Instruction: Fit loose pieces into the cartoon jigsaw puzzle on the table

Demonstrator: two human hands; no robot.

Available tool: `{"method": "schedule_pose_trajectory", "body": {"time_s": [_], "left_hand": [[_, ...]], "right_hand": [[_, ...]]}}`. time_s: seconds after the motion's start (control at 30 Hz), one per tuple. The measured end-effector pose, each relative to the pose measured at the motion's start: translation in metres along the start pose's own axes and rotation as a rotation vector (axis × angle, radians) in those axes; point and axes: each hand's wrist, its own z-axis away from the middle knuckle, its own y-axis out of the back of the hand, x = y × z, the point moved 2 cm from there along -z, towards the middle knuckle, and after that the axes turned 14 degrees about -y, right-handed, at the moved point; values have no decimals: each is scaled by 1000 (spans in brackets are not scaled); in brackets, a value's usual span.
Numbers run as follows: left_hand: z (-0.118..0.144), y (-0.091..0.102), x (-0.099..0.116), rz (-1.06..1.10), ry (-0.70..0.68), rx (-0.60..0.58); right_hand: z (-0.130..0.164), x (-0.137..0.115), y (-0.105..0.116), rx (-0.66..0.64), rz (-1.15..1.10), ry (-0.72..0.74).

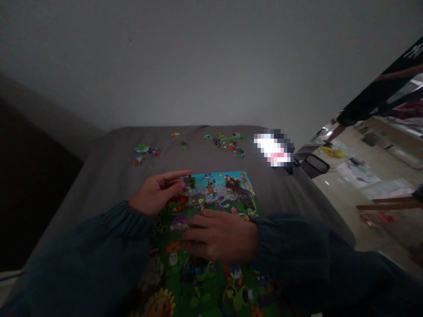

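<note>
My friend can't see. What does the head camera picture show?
Two hands rest on a colourful cartoon jigsaw puzzle on a grey surface: the left hand at its upper left edge, the right hand flat on its middle. Loose pieces lie scattered beyond.

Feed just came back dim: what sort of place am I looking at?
Probably a room in a home. A jigsaw puzzle lies on a grey cloth-covered surface, perhaps a bed, against a plain wall, with clutter on the floor at right.
</note>
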Motion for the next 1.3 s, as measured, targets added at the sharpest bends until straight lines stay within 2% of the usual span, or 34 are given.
{"method": "schedule_pose_trajectory", "body": {"time_s": [0.13, 0.2, 0.23, 0.33, 0.37, 0.43, 0.5, 0.6, 0.73, 0.83, 0.97, 1.1, 1.2, 1.3], "left_hand": [[-1, 0, 0, 28, 19, 19], [0, -1, 4, 19, 14, 41], [0, -2, 6, 7, 7, 46], [3, -8, 12, -59, -9, 23], [5, -12, 14, -83, -16, 7], [9, -20, 16, -115, -27, -40], [14, -28, 17, -142, -23, -112], [16, -32, 14, -238, -69, -216], [10, -25, 10, -554, -327, -328], [6, -18, 10, -714, -481, -420], [9, -9, 13, -793, -484, -569], [17, -4, 15, -847, -414, -740], [22, -5, 15, -825, -396, -774], [24, -7, 14, -808, -405, -758]], "right_hand": [[8, 12, 10, 3, -35, 18], [13, 29, 19, 82, -150, -4], [15, 40, 23, 159, -242, -72], [21, 72, 30, 406, -553, -490], [21, 78, 29, 418, -673, -599], [19, 81, 25, 314, -894, -682], [18, 81, 24, 147, -1007, -644], [30, 92, 36, -28, -977, -573], [57, 116, 55, -337, -869, -445], [67, 125, 50, -456, -810, -410], [61, 113, 37, -473, -781, -374], [48, 90, 35, -334, -767, -353], [39, 77, 33, -229, -796, -351], [33, 68, 29, -195, -820, -362]]}}
